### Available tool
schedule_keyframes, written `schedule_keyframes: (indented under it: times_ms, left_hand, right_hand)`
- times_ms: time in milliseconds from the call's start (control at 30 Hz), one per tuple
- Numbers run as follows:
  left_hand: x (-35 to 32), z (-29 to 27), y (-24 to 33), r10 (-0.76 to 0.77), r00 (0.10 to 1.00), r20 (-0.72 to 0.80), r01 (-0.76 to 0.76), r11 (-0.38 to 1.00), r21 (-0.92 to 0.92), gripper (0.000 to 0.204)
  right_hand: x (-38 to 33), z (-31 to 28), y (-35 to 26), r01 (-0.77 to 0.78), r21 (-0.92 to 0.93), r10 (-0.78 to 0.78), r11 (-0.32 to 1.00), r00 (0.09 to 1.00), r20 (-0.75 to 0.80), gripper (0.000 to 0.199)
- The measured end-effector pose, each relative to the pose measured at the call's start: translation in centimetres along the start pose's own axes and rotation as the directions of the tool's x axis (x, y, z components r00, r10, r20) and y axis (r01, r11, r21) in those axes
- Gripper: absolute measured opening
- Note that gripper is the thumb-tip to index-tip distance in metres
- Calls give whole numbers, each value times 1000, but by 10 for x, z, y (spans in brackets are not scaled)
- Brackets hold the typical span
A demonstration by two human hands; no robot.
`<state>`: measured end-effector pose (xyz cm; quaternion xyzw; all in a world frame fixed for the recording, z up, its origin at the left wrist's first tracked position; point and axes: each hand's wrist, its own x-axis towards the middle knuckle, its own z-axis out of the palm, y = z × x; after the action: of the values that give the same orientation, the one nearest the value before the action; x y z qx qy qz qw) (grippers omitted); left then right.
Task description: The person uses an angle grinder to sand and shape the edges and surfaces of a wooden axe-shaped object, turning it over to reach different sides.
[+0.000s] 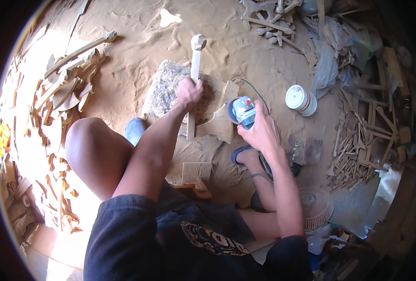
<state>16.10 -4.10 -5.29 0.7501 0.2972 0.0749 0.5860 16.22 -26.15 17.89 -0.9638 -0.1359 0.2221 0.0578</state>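
Observation:
My left hand [189, 92] is closed around a long pale wooden stick with a faceted knob [198, 42] at its far end. The stick stretches from the knob down to a squared near end. My right hand [259, 130] grips an angle grinder [244, 112] with a teal body and a round disc on its left side. The disc is apart from the stick. Beneath the hands lie a block wrapped in crinkled plastic [165, 89] and a wooden piece with curved cutouts [217, 125]. A thin cable [252, 85] loops behind the grinder.
A white tub [300, 99] stands right of the grinder on the dusty ground. Carved wooden pieces [70, 89] are heaped at left, more wooden parts [276, 25] at far right. Small sticks [350, 145] pile up at right. A fan [316, 208] sits beside my right arm.

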Motion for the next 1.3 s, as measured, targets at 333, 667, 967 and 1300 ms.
schedule_keyframes:
  times_ms: [333,667,967,1300]
  left_hand:
    - [9,11,-30,218,973,79,-231,897,376,14]
    - [12,11,-36,164,986,-15,-161,979,122,35]
    - [13,12,-43,248,969,6,-243,944,223,36]
    - [1,1,-3,127,991,37,-131,974,187,32]
  right_hand:
    - [22,13,-39,207,-246,-169,947,972,166,80]
    - [29,12,-48,198,-379,-166,904,979,115,78]
    - [24,14,-47,163,-265,-118,950,977,177,80]
    - [31,11,-38,214,-311,-181,926,975,131,88]
